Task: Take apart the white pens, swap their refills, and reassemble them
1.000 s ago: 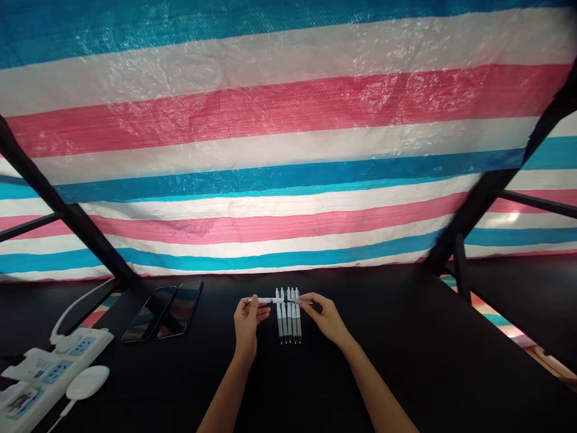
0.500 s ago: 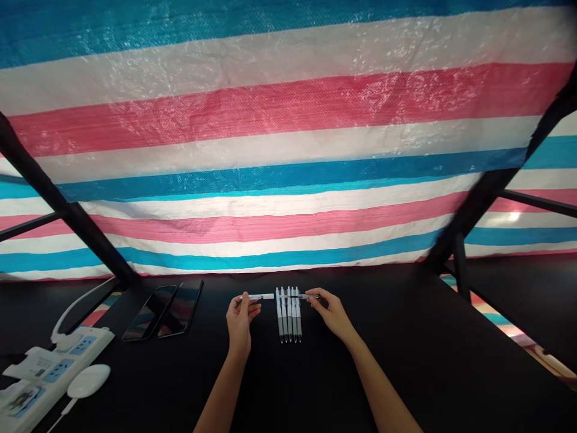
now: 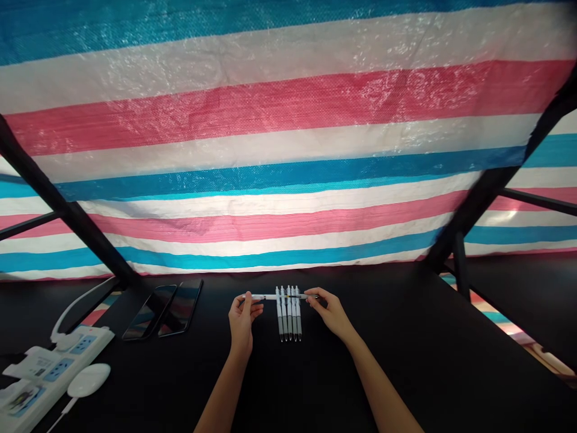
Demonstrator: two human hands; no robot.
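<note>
pen (image 3: pixel 274 296) held level between left hand (image 3: pixel 242 319) and right hand (image 3: pixel 330 313)
fingers clamped on it, spanning the row of pens (image 3: pixel 288 322) on the counter (image 3: pixel 406 361)

Striped tarp (image 3: pixel 288 138); black tabletop (image 3: pixel 428 361); dark struts (image 3: pixel 67 210), probably metal

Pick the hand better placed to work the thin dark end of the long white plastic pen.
Right, probably: the right hand pinches that dark end of the white pen, while the left hand grips the opposite end.
</note>
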